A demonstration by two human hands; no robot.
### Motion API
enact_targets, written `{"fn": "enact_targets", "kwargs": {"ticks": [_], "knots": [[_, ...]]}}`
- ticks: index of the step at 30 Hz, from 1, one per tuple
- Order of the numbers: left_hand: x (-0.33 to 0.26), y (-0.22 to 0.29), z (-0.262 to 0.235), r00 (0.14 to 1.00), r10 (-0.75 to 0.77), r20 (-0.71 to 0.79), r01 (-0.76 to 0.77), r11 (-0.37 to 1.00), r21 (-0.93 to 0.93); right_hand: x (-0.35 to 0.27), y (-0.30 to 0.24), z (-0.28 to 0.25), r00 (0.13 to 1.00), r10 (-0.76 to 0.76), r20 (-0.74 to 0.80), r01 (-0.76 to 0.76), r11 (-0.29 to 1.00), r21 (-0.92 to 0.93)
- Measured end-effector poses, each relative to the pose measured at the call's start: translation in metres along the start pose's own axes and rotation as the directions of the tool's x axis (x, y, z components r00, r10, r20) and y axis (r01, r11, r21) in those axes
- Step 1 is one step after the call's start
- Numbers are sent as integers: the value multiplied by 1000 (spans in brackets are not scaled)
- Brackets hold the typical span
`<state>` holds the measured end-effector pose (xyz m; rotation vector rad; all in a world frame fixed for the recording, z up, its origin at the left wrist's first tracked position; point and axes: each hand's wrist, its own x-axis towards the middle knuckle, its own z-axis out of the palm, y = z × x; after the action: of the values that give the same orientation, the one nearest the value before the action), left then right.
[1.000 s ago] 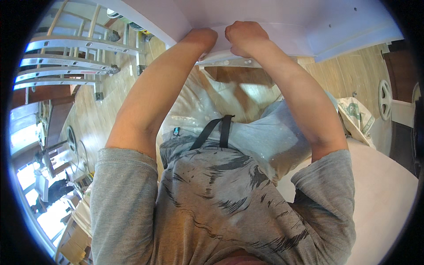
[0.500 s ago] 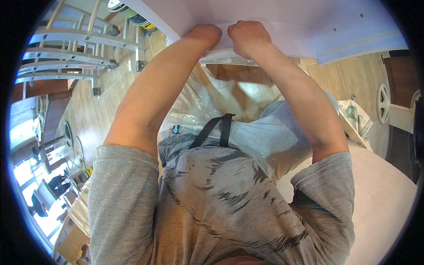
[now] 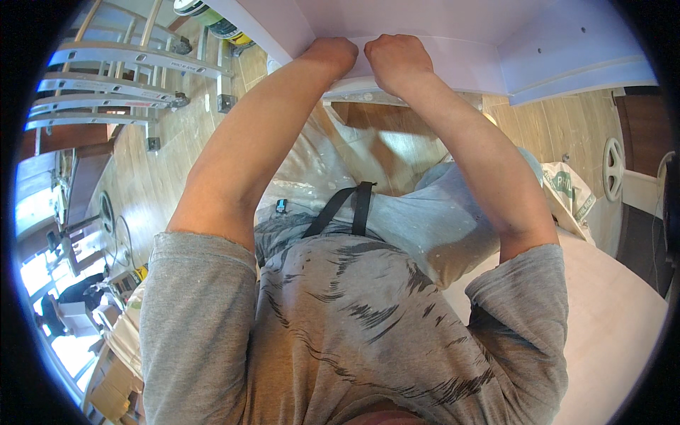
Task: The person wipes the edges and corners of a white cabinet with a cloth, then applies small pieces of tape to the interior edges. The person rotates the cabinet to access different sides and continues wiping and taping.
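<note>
Both my arms reach up and forward from a grey patterned shirt. My left hand (image 3: 334, 55) and my right hand (image 3: 394, 58) sit side by side, fingers curled over the lower edge of a white panel (image 3: 453, 42) that fills the top of the view. The fingertips are hidden behind that edge. Below the hands I see my paint-spotted light trousers (image 3: 425, 219) with black straps (image 3: 354, 205).
An aluminium ladder (image 3: 120, 78) lies on the wooden floor (image 3: 163, 177) at upper left. A printed sack (image 3: 570, 195) and a white round reel (image 3: 611, 168) are at right. A pale board (image 3: 616, 333) lies at lower right. Cluttered items sit at lower left.
The view has shifted slightly, so the white panel and both hands sit a little higher in the picture. The grip on the panel edge looks the same.
</note>
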<state>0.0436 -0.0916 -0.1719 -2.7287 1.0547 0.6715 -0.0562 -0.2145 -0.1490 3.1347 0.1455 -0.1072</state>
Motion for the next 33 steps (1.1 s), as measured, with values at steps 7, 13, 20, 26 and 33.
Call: {"fn": "enact_targets", "kwargs": {"ticks": [7, 13, 20, 26, 33], "knots": [[-8, 3, -8, 998, 56, 12, -57, 997, 53, 1, 0, 4, 1000, 5, -13, -5, 1000, -13], [5, -4, 4, 997, 64, -33, -62, 997, 45, 6, -1, 16, 999, 13, -43, -15, 999, -42], [8, -6, 7, 999, 22, -28, -22, 1000, -3, 7, -6, 15, 999, 13, -35, -15, 998, -61], [12, -10, 11, 999, 27, -37, -29, 998, -48, 5, -9, 15, 999, 7, -43, -11, 996, -87], [-3, 3, -4, 1000, -18, -3, 18, 994, -107, 5, -8, 16, 999, 7, -35, -10, 996, -91]]}}
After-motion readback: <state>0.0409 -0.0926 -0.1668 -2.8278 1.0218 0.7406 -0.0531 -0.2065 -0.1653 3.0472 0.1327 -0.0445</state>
